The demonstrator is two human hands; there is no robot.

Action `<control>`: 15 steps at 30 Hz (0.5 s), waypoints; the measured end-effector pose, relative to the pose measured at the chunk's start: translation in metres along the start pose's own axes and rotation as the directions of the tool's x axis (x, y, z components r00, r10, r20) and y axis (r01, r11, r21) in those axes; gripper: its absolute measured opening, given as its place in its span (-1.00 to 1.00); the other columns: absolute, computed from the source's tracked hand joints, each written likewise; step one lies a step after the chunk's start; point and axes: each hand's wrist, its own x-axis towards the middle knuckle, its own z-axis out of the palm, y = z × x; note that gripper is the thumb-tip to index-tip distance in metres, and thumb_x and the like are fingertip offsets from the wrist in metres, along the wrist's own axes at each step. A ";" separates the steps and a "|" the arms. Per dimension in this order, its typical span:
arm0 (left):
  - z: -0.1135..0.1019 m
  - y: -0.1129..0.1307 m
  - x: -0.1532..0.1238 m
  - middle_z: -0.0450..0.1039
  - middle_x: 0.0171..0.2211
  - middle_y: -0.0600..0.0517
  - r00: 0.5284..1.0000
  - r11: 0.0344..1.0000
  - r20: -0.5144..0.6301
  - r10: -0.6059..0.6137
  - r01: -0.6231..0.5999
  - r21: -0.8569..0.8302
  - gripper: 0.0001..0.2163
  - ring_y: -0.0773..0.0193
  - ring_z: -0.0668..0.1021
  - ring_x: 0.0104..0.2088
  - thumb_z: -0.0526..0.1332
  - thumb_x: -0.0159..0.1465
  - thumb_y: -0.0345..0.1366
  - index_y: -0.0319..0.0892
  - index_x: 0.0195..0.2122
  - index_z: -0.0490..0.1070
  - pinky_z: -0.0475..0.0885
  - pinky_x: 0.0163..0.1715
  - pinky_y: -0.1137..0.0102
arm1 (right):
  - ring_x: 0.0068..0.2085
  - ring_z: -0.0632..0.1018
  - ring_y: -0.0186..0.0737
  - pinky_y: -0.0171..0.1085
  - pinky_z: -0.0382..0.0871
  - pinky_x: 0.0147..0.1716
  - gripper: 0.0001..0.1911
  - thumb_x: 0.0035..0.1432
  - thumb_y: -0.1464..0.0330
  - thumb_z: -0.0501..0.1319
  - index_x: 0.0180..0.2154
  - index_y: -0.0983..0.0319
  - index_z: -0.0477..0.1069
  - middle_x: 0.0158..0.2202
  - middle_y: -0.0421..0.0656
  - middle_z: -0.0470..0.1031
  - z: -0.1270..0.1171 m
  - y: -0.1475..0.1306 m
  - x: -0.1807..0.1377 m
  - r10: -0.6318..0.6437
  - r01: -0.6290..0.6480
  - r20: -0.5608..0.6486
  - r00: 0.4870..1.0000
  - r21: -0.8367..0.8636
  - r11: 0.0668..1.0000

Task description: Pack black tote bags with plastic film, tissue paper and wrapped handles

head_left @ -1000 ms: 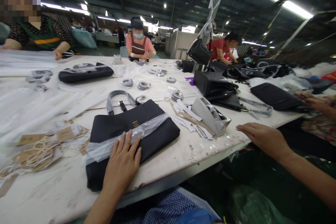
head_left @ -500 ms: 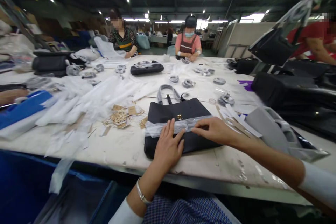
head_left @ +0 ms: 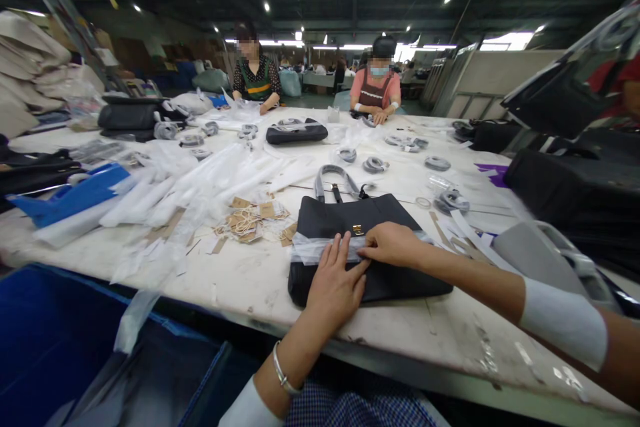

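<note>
A black handbag [head_left: 345,213] with a gold clasp [head_left: 357,229] lies flat in front of me, its wrapped handle [head_left: 335,171] pointing away. Across its front, below the clasp, runs a translucent white strip [head_left: 306,249]. My left hand [head_left: 336,290] rests flat on the strip and the bag, fingers spread. Over the strip just under the clasp, my right hand [head_left: 395,243] has its fingers pinched together, their tips close to the left forefinger. Whatever those fingertips hold is hidden.
Brown paper tags [head_left: 250,219] and translucent sheets [head_left: 170,190] lie left on the white table [head_left: 260,273]. Wrapped coiled straps [head_left: 451,201] are scattered behind and right. A blue bin [head_left: 45,327] stands below the front edge. Two co-workers sit across; black bags [head_left: 560,187] crowd the right.
My right hand has moved left along the strip, close to the left hand below the clasp. The left hand stays flat on the bag. The view has turned slightly left.
</note>
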 end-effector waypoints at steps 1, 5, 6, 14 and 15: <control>-0.001 0.000 0.000 -0.28 0.45 0.00 1.000 1.000 -0.002 0.003 -0.003 -0.008 -0.61 -0.13 -0.01 0.39 0.17 0.33 -0.28 0.05 0.19 0.36 0.10 0.31 -0.04 | -0.38 0.54 -0.18 -0.32 0.13 -0.50 -0.62 0.14 0.03 0.17 -0.48 0.14 0.56 -0.43 -0.15 0.59 -0.002 -0.001 0.001 -0.010 0.010 0.015 1.000 -0.029 1.000; -0.004 -0.001 -0.002 -0.24 0.44 -0.05 1.000 0.998 -0.014 0.001 -0.002 -0.058 -0.64 -0.07 0.02 0.39 0.17 0.32 -0.29 -0.04 0.14 0.39 0.12 0.31 -0.03 | -0.31 0.59 -0.09 -0.30 0.27 -0.43 -0.64 0.16 0.08 0.19 -0.46 0.17 0.58 -0.40 -0.07 0.60 -0.009 -0.007 0.001 -0.019 0.023 0.035 0.999 -0.121 0.992; -0.005 -0.001 -0.003 -0.22 0.44 -0.08 1.000 0.997 -0.014 -0.008 0.007 -0.071 -0.62 -0.05 0.04 0.39 0.18 0.31 -0.29 -0.08 0.17 0.36 0.12 0.32 -0.02 | -0.29 0.60 -0.06 -0.28 0.31 -0.41 -0.66 0.17 0.10 0.20 -0.43 0.19 0.58 -0.38 -0.04 0.61 -0.010 -0.009 0.001 -0.015 0.020 0.036 0.999 -0.139 0.990; -0.003 -0.003 0.000 0.06 0.36 -0.21 0.999 0.999 0.044 -0.024 0.025 -0.031 -0.58 -0.05 0.12 0.37 0.14 0.33 -0.28 -0.22 0.21 0.30 0.14 0.31 -0.03 | -0.15 0.61 0.11 -0.17 0.42 -0.27 -0.50 0.09 -0.02 0.26 -0.25 0.30 0.59 -0.25 0.16 0.61 -0.012 -0.004 -0.003 0.088 -0.084 0.006 0.996 -0.231 0.969; -0.003 -0.002 0.000 0.06 0.36 -0.21 0.999 0.999 0.047 -0.024 0.025 -0.020 -0.59 -0.06 0.12 0.36 0.13 0.33 -0.28 -0.22 0.20 0.32 0.14 0.31 -0.03 | -0.15 0.61 0.13 -0.17 0.42 -0.28 -0.46 0.07 -0.06 0.26 -0.26 0.32 0.59 -0.25 0.17 0.61 -0.015 0.005 -0.006 0.112 -0.109 -0.001 0.994 -0.248 0.963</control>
